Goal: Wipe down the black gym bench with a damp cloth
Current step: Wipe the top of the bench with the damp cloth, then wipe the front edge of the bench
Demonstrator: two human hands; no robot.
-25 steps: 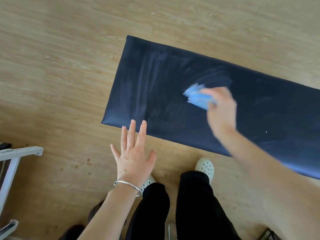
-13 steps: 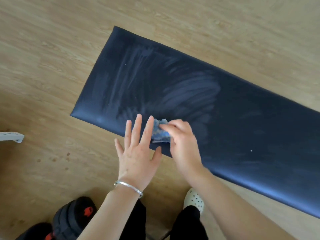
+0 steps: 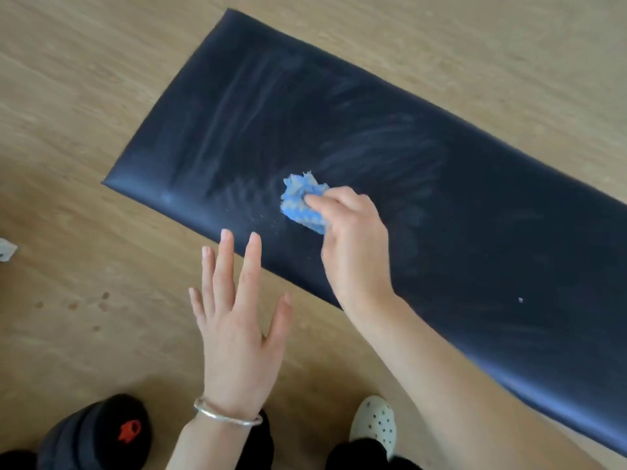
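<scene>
The black gym bench (image 3: 441, 205) runs slantwise across the wooden floor (image 3: 84, 96), its squared end toward the upper left and its length leaving the view at the right. Pale, smeared wipe streaks cover the padded top around that end and the middle.

The right hand (image 3: 353, 245) reaches in over the bench's near long edge with its fingers curled around a crumpled blue cloth (image 3: 300, 203), gripping it. The cloth sits on the pad ahead of the fingertips, toward the squared end and closer to the near edge than the far one. A few tiny light flecks lie on the pad just beside the cloth.

The left hand (image 3: 234, 327) is flat and empty, fingers straight and spread, held mostly over the floor just beside the bench. 2 of its fingertips overlap the near edge, though contact cannot be told. A silver bangle (image 3: 224, 413) circles its wrist.

Below, a white perforated clog (image 3: 375, 422) and a black rounded object with a red mark (image 3: 98, 432) rest on the floor.
</scene>
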